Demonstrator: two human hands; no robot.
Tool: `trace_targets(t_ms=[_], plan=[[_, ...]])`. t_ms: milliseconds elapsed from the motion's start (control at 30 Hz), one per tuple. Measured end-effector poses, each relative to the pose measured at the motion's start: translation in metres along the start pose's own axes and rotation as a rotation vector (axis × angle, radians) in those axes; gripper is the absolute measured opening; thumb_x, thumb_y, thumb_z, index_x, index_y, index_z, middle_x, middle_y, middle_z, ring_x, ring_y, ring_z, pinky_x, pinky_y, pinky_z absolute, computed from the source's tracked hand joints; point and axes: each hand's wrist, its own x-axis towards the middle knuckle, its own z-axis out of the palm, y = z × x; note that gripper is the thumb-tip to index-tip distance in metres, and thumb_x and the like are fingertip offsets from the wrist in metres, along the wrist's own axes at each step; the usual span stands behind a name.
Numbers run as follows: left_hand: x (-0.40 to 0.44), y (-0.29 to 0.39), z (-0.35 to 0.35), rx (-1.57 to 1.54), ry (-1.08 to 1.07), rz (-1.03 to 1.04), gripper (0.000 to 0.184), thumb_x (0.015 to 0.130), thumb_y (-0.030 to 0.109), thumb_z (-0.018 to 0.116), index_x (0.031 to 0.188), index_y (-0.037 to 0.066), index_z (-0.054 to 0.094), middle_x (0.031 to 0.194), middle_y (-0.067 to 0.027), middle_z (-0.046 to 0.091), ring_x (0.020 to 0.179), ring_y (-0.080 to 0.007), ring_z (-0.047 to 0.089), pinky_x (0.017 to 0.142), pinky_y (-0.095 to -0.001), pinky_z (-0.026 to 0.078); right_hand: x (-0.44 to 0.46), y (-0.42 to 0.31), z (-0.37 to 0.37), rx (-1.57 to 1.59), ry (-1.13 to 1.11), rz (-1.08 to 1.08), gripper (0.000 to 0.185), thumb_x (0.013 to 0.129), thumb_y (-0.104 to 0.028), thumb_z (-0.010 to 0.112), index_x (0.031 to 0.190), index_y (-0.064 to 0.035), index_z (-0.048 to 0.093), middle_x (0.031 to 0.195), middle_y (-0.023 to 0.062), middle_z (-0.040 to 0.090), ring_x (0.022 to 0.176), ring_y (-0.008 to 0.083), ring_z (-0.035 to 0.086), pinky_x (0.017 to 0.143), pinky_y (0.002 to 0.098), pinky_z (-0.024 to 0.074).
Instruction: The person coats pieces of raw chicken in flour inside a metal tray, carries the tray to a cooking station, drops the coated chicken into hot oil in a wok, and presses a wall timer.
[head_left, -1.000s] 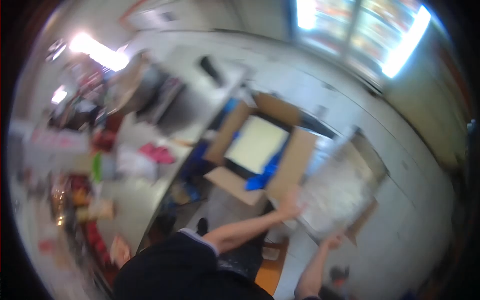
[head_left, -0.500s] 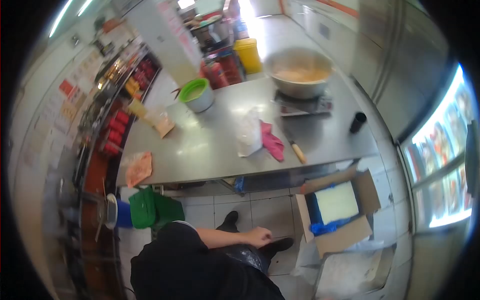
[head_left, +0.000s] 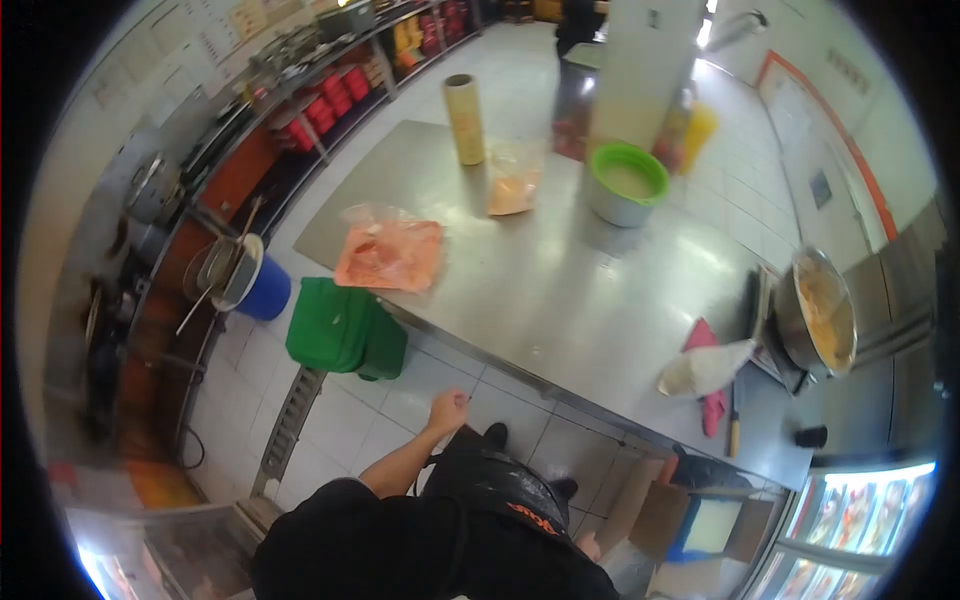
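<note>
My left hand (head_left: 450,410) hangs over the floor in front of me with its fingers curled in; nothing shows in it. Nearest to it stands the green lidded bin (head_left: 345,330), apart from the hand. Only a small part of my right hand (head_left: 590,546) shows beside my dark apron, and its fingers cannot be made out. Close to that hand is an open cardboard box (head_left: 660,520) with a blue liner and a pale block (head_left: 711,525) inside. Ahead stretches the steel table (head_left: 520,300), touched by neither hand.
On the table are a bag of orange-pink food (head_left: 390,255), a film roll (head_left: 463,120), a smaller bag (head_left: 513,185), a green-rimmed tub (head_left: 627,195), a white bag (head_left: 705,368), a pink cloth (head_left: 714,412), a knife (head_left: 735,430) and a large metal bowl (head_left: 825,310). A blue bucket (head_left: 265,285) stands left.
My view has swung left, so the table's left end and the shelves show more fully. My left hand has moved left, away from the box. Part of my right hand has come into view.
</note>
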Motion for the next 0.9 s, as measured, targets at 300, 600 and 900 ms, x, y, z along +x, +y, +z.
trace_targets(t_ms=[300, 600, 900], plan=[[0.216, 0.036, -0.238, 0.807, 0.655, 0.386, 0.062, 0.081, 0.002, 0.056, 0.142, 0.003, 0.042, 0.135, -0.0215, 0.046, 0.124, -0.0398, 0.044, 0.105, -0.0495, 0.036, -0.071, -0.228, -0.176, 0.603, 0.660, -0.678, 0.054, 0.080, -0.006, 0.063, 0.129, 0.0064, 0.044, 0.120, 0.0237, 0.048, 0.106, 0.0379, 0.054, 0.094, 0.0469, 0.0439], [0.317, -0.024, -0.320, 0.366, 0.899, -0.172, 0.078, 0.076, 0.018, 0.075, 0.144, 0.004, 0.039, 0.142, -0.0227, 0.039, 0.131, -0.0432, 0.038, 0.109, -0.0502, 0.034, -0.158, -0.449, -0.239, 0.565, 0.251, -1.356, 0.068, 0.083, -0.022, 0.076, 0.133, 0.0071, 0.041, 0.125, 0.0249, 0.048, 0.112, 0.0359, 0.051, 0.095, 0.0440, 0.0439], [0.323, -0.016, -0.403, 0.792, 0.282, 0.142, 0.110, 0.068, 0.024, 0.081, 0.156, 0.019, 0.015, 0.158, -0.0195, 0.019, 0.140, -0.0455, 0.029, 0.114, -0.0550, 0.029, -0.396, -0.691, -0.205, 0.131, 0.166, -1.947, 0.109, 0.067, -0.043, 0.084, 0.147, 0.0031, 0.026, 0.144, 0.0282, 0.036, 0.134, 0.0444, 0.035, 0.110, 0.0574, 0.0263]])
